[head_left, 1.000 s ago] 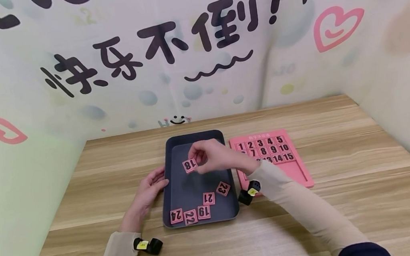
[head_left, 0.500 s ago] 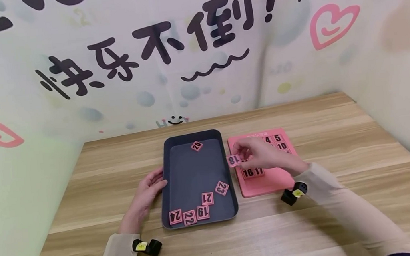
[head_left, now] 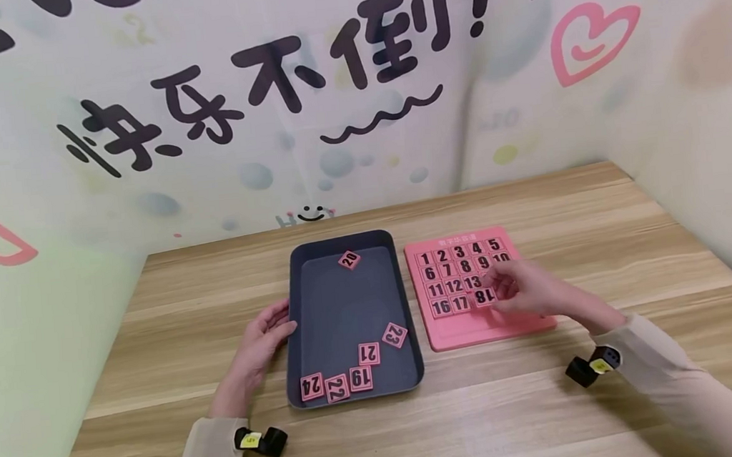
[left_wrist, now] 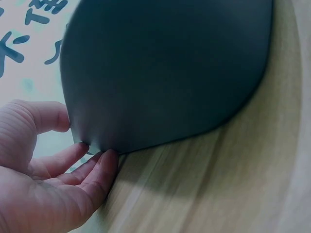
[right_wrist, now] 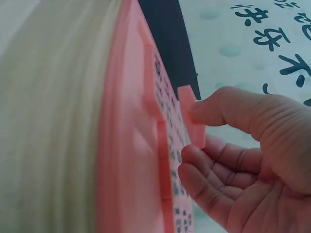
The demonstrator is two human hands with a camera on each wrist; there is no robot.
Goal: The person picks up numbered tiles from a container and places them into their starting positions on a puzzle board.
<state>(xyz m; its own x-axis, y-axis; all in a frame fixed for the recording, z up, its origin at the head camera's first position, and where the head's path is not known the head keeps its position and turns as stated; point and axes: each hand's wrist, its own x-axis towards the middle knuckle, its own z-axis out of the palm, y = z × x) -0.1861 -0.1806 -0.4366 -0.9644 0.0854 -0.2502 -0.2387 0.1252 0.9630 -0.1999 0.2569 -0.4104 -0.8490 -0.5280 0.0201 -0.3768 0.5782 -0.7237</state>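
My right hand pinches a pink number tile marked 18 between thumb and fingers. The tile's digits appear upside down in the head view. It is close over the pink number-puzzle board, just right of tile 17; the right wrist view shows the tile edge-on, tilted beside the board's tiles. The hand hides part of the board's right side. At the left wall of the dark grey tray, my left hand grips the edge, thumb at the rim and fingertips against the outer wall.
In the tray, tile 20 lies near the far end. Tile 23, tile 21 and several others lie loose toward the near end. A printed cloth backdrop rises behind the wooden table.
My right hand has carried tile 18 rightward from above the tray to the board, uncovering tile 20 in the tray. My left hand has stayed at the tray's left edge.
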